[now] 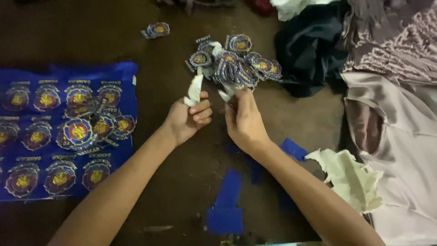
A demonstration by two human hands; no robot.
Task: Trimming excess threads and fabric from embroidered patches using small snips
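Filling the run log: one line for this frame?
left hand: grips white paper strip | right hand: holds bunch of round blue embroidered badges | blue badge sheet: beside left forearm

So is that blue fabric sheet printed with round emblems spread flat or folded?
Spread flat: the blue fabric sheet shows emblem rows uncovered.
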